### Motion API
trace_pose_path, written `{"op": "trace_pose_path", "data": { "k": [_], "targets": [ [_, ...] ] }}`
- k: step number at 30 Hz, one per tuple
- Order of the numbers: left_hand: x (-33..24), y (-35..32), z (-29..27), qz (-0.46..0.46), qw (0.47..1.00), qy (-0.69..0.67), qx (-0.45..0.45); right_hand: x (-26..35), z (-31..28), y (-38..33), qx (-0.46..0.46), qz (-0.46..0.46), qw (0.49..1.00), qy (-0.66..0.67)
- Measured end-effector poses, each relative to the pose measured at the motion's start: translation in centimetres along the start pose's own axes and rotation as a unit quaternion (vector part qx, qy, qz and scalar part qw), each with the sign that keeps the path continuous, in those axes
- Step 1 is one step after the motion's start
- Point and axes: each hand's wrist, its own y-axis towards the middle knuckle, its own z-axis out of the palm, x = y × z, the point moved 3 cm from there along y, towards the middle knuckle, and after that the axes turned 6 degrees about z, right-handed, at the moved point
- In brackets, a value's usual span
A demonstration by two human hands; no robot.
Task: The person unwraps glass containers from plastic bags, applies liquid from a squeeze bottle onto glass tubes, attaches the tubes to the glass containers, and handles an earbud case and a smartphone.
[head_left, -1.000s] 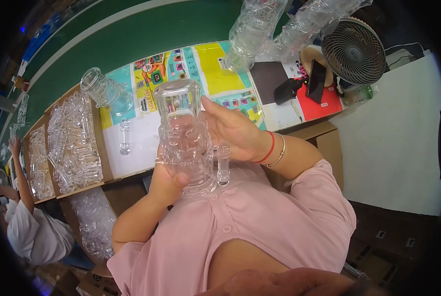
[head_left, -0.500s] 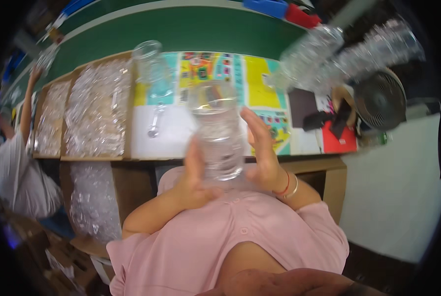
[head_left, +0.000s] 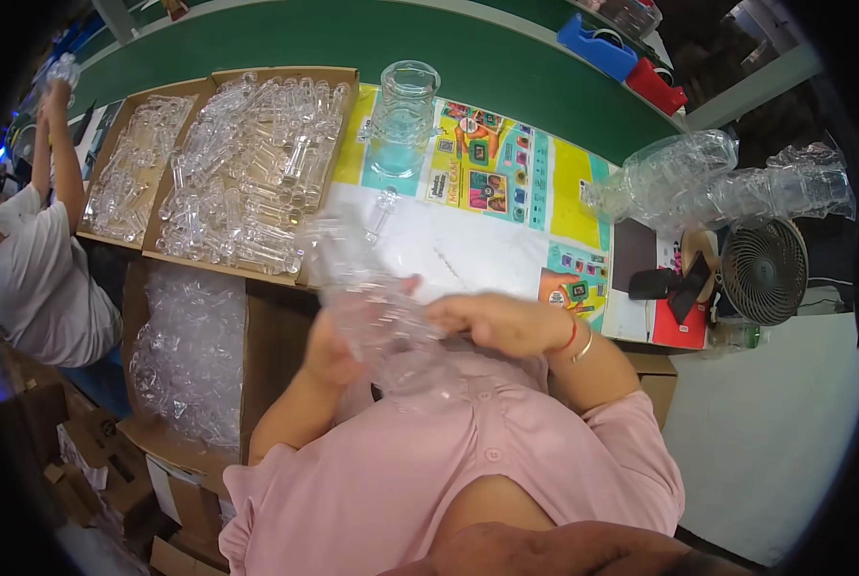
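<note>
Hands grasping one clear plastic jar point(head_left: 376, 307), blurred: left hand point(head_left: 328, 350) beneath it, right hand point(head_left: 492, 322) on its side; cardboard tray of clear tubes point(head_left: 247, 163) beyond.

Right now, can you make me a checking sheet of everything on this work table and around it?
Surface: worktable under a colourful printed sheet, green strip behind.
Job's things: clear plastic piece, blurred, held near the chest.
Clutter: two cardboard trays of clear tubes, clear jar, bagged clear containers, small fan, blue and red bins.
Hands: left hand and right hand both on the piece.
Cables: nothing seen.
Surroundings: co-worker in white at left, bag of clear parts, cardboard boxes below.
</note>
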Motion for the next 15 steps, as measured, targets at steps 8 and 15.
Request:
{"op": "trace_pose_path", "data": {
  "k": [8, 15],
  "targets": [
    [-8.1, -4.1, -1.5, 0.204, 0.972, 0.076, -0.088, -0.2, -7.9, 8.7, -0.290, -0.129, 0.745, -0.586],
    [-7.3, -3.9, -2.1, 0.197, 0.930, 0.258, -0.174, 0.1, -7.9, 7.3, -0.257, -0.024, 0.810, -0.527]
  ]
}}
